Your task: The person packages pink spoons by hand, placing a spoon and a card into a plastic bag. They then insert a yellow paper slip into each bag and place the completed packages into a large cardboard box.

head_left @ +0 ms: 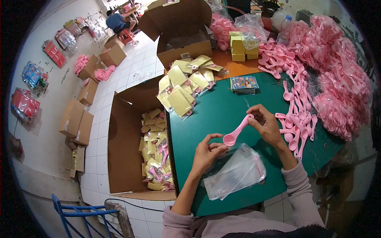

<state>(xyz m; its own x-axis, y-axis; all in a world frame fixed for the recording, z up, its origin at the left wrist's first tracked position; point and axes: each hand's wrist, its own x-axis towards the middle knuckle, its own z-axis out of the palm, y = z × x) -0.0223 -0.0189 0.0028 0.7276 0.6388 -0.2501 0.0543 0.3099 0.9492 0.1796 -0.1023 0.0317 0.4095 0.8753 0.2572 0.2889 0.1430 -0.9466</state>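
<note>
A pink plastic measuring spoon (238, 130) is held slantwise above the green table. My right hand (265, 123) pinches its upper end between thumb and fingertips. Beside the lower, larger bowl is my left hand (207, 154), index finger and thumb curved around the bowl's edge. Clear film of a plastic bag shows under those fingers, and they appear closed on it; its edge is hard to make out. Below both hands lies a stack of clear plastic bags (234, 180). Loose pink spoons (295, 115) are heaped to the right of my right hand.
Packed bags with yellow cards (182, 89) pile at the table's far left corner. An open carton (125, 154) stands left, holding more packs. Printed cards (244, 84), yellow card stacks (238, 49) and bagged spoons (341, 83) lie farther back. Another person (116, 22) sits far off.
</note>
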